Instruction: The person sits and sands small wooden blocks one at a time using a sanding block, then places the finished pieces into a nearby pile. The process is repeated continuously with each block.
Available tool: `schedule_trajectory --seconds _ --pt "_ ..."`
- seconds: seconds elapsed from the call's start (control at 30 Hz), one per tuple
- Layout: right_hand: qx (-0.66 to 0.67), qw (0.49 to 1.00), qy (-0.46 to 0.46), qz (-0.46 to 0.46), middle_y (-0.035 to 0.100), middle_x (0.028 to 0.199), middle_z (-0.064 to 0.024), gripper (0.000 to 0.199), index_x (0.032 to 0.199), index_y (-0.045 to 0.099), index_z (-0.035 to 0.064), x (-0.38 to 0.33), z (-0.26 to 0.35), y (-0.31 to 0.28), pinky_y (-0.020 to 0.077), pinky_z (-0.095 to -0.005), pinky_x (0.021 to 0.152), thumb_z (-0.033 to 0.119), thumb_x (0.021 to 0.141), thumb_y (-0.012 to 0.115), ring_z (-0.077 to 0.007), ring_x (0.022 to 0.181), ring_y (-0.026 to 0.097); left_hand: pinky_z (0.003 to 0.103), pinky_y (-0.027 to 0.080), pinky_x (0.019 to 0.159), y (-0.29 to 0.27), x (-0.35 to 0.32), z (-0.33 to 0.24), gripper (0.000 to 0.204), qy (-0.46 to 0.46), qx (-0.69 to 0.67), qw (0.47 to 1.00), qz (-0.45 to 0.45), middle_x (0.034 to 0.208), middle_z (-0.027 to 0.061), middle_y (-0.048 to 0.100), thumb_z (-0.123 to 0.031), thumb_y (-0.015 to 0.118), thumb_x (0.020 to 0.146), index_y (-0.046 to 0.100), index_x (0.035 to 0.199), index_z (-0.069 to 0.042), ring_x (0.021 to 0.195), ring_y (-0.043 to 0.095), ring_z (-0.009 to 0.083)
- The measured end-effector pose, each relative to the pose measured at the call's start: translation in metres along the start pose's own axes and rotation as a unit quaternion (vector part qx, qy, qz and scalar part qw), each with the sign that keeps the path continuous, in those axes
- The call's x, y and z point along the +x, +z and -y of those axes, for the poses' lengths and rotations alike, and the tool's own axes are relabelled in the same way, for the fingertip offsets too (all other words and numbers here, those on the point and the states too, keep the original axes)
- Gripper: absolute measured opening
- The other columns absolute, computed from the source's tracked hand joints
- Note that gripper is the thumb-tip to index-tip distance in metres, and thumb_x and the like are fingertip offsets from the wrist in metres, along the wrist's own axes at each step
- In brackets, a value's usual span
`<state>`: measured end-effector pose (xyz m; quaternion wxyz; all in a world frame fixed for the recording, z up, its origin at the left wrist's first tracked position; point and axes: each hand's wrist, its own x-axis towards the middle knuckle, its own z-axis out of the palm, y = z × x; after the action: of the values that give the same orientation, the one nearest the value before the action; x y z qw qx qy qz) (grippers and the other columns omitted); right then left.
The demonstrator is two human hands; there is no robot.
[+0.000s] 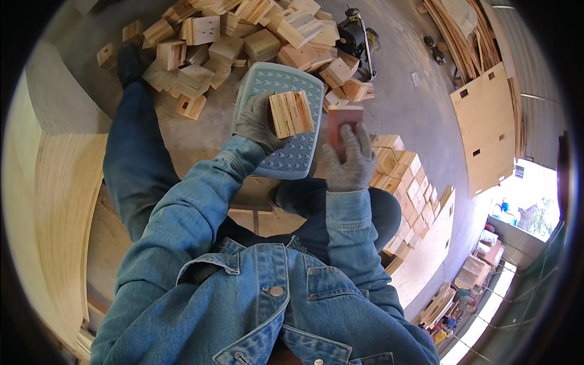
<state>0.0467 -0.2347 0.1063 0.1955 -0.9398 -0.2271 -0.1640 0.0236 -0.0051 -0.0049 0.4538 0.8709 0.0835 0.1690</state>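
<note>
My gloved left hand (257,124) grips a plywood block (292,114) from its left side, above the blue-grey plastic stool (274,165). Layered edges show on the block's upturned face. Just right of the stool, my gloved right hand (351,159) has its fingers over a reddish-brown sanding block (345,117), slightly blurred. A gap separates the sanding block from the plywood block. Whether the plywood block rests on the stool or hangs just over it, I cannot tell.
Loose wooden blocks (226,48) lie heaped beyond the stool. Stacked blocks (409,182) stand by my right knee on a wooden board (429,258). A black device with a metal handle (368,45) sits beside the heap. Pale wooden sheets (64,201) rise at my left.
</note>
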Motion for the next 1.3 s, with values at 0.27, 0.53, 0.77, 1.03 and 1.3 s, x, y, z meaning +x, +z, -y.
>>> schedule_trajectory --seconds 0.27,0.53,0.77,1.03,1.3 --pt "-0.037 0.993 -0.011 0.110 0.058 0.148 -0.0146 0.059 0.133 0.071 0.0234 0.036 0.054 0.022 0.0489 -0.0548 0.103 0.029 0.077 0.086 -0.0433 0.121 0.060 0.044 0.040 0.116 0.020 -0.004 0.024 0.100 0.023 -0.097 0.994 -0.040 0.133 0.0135 0.052 -0.043 0.091 0.063 0.044 0.145 -0.011 0.127 0.049 0.0355" --pt "0.004 1.000 -0.006 -0.012 0.058 0.148 -0.0156 0.060 0.135 0.070 0.0190 0.056 0.014 0.008 0.0484 -0.0502 0.107 0.030 0.078 0.086 -0.0410 0.125 0.059 0.044 0.043 0.114 0.014 0.002 0.017 0.098 0.035 -0.034 0.999 -0.019 0.132 0.0135 0.054 -0.035 0.094 0.064 0.044 0.144 -0.010 0.123 0.054 0.0364" --pt "0.003 0.989 -0.083 0.124 0.054 0.153 -0.0082 0.059 0.132 0.072 0.0232 0.002 0.034 0.009 0.0464 -0.0541 0.106 0.031 0.075 0.087 -0.0379 0.129 0.056 0.046 0.045 0.111 0.017 -0.003 0.023 0.104 0.030 -0.092 0.995 -0.033 0.135 0.0173 0.052 -0.035 0.094 0.062 0.039 0.146 -0.010 0.124 0.053 0.0374" --pt "-0.077 0.997 0.009 0.004 0.060 0.146 -0.0142 0.057 0.129 0.073 0.0192 0.068 -0.023 -0.009 0.0508 -0.0476 0.103 0.030 0.075 0.087 -0.0400 0.124 0.060 0.044 0.042 0.114 0.004 -0.002 0.010 0.109 0.026 -0.010 0.999 -0.026 0.136 0.0150 0.050 -0.037 0.095 0.059 0.038 0.148 -0.010 0.129 0.050 0.0344" --pt "0.048 0.993 -0.070 0.086 0.060 0.145 -0.0158 0.061 0.130 0.072 0.0184 -0.002 0.075 0.008 0.0487 -0.0502 0.103 0.029 0.072 0.089 -0.0382 0.119 0.061 0.045 0.045 0.111 0.014 -0.003 0.021 0.097 0.030 -0.099 0.994 -0.032 0.134 0.0155 0.055 -0.034 0.093 0.066 0.041 0.145 -0.010 0.125 0.055 0.0356"
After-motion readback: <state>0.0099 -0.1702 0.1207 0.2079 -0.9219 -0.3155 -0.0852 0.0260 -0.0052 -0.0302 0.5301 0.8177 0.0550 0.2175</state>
